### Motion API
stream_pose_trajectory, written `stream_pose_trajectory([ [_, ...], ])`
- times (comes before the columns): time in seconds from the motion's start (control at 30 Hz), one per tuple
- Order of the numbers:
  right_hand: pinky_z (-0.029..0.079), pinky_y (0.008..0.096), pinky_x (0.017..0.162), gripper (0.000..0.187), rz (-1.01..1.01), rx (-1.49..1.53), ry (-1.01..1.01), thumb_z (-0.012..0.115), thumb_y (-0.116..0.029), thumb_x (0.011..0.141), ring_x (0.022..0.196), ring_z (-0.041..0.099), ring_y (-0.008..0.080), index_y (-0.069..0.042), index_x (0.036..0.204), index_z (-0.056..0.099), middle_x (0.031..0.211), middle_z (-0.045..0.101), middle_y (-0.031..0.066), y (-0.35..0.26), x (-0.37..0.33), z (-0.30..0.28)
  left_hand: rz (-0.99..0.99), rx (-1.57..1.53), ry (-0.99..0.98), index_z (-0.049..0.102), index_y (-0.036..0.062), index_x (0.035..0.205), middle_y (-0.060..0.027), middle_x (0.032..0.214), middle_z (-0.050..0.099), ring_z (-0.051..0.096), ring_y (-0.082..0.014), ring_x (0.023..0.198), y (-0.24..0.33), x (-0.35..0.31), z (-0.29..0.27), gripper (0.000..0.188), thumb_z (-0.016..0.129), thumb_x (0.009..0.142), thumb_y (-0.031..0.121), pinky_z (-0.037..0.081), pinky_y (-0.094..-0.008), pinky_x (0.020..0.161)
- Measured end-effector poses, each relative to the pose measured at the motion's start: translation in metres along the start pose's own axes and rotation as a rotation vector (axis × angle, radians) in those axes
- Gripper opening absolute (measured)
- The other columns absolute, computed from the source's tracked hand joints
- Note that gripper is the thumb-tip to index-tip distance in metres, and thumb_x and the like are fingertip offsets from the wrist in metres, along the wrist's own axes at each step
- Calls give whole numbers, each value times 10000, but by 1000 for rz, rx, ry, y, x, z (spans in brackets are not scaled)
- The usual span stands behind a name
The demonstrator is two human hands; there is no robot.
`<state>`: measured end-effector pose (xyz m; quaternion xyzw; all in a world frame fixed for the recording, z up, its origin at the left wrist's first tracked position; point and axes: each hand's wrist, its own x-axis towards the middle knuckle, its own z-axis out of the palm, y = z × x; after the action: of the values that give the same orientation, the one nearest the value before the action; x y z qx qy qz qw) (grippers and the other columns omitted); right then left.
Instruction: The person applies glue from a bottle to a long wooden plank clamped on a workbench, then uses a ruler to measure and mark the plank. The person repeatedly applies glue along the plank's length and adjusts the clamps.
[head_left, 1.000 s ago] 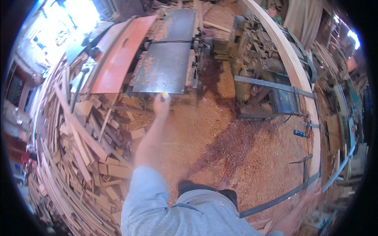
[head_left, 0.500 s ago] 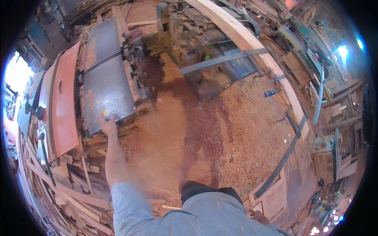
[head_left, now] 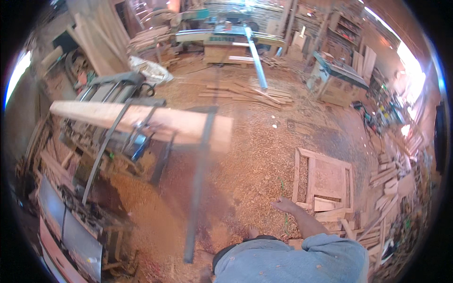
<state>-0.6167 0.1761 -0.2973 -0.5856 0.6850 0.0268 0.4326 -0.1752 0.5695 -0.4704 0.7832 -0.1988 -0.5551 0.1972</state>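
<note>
My right hand (head_left: 284, 204) is held out over the shavings-covered floor, its fingers loosely curled together with nothing visible in them. Just right of it lies a wooden frame with a panel (head_left: 332, 177), flat on the floor. Thin green strands (head_left: 286, 222) show on the shavings below the hand. At the lower edge a blurred brown patch (head_left: 206, 275) may be my left hand; its fingers cannot be made out. To the left, a long thick plank (head_left: 184, 123) rests on a machine, with dark metal bars (head_left: 200, 188) across it.
A dark-topped planing machine (head_left: 80, 240) stands at the lower left. Long boards (head_left: 245, 92) lie on the floor ahead, before a sliding saw bench (head_left: 226, 47). Another machine (head_left: 339, 75) stands far right, and offcuts (head_left: 391, 198) are heaped along the right.
My view has swung right, away from the planing machine. My left hand has left that machine's dark table. My right arm has come forward into view beside the wooden frame.
</note>
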Motion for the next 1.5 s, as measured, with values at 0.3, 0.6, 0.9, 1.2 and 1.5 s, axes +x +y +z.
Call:
stream_pose_trajectory([
  [0.3,554,429,848,672,256,47,-14,638,-615,877,954,704,334,-94,1300,621,1133,696,216,260,24,-40,-19,-368,-177,689,51,933,-113,892,700,678,-202,689,163,74,71,415,535,1011,429,517,-383,570],
  [0.6,538,400,617,633,429,321,-62,631,-619,856,730,689,268,3,936,718,834,712,151,356,86,-61,38,23,-99,683,31,973,-119,837,702,668,-214,659,351,157,181,406,577,978,423,523,-378,571],
  [0.9,538,446,847,684,183,325,141,661,-570,892,917,670,303,76,1118,654,1041,694,215,246,240,-304,70,1236,-355,682,56,967,-123,924,684,670,-248,734,646,286,314,559,465,1004,570,528,-398,647],
  [1.2,567,385,667,285,702,1257,352,650,-236,943,796,664,228,-31,1128,580,994,679,127,360,369,-356,646,716,-241,714,19,1178,-132,1029,756,714,-230,938,1029,388,530,502,697,892,431,547,-364,848],
  [1.5,514,383,599,276,-32,37,129,586,-302,957,706,622,255,-31,942,642,765,605,133,439,556,-483,463,824,-321,732,14,1080,-97,941,740,697,-166,757,1119,463,594,418,678,926,399,558,-318,713],
])
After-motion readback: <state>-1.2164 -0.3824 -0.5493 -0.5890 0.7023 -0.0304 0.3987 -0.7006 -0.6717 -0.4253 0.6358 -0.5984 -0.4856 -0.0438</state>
